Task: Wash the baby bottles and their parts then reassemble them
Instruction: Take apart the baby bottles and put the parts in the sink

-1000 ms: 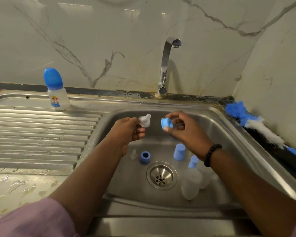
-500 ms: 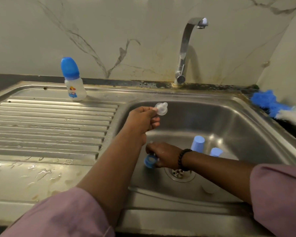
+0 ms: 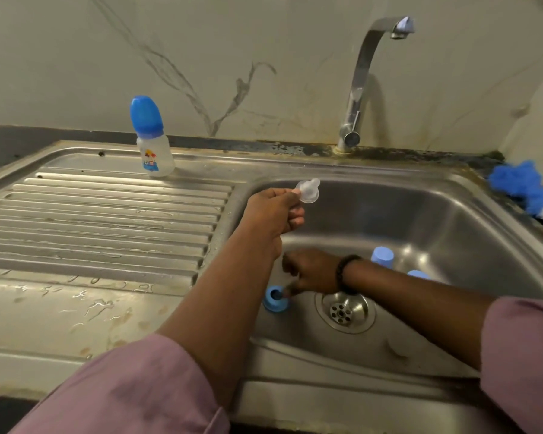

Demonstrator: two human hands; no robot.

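My left hand (image 3: 275,214) pinches a clear silicone teat (image 3: 308,191) above the left side of the sink basin (image 3: 436,220). My right hand (image 3: 311,272) reaches low across the basin floor, and its thumb and forefinger tips pinch the rim of a blue screw ring (image 3: 276,298) left of the drain (image 3: 345,310). Two light blue caps (image 3: 382,255) (image 3: 418,274) stand behind my right forearm. An assembled baby bottle (image 3: 152,151) with a blue cap stands at the back of the drainboard (image 3: 91,220). My arms hide the other parts in the basin.
The tap (image 3: 358,89) rises behind the basin with its spout high at the right; no water runs. A blue and white bottle brush (image 3: 521,186) lies on the counter at the far right. The drainboard's front part is wet.
My right hand has gone from chest height, where it held a blue ring, down to the basin floor, and has now drawn back enough to show the ring. My left hand keeps the teat up.
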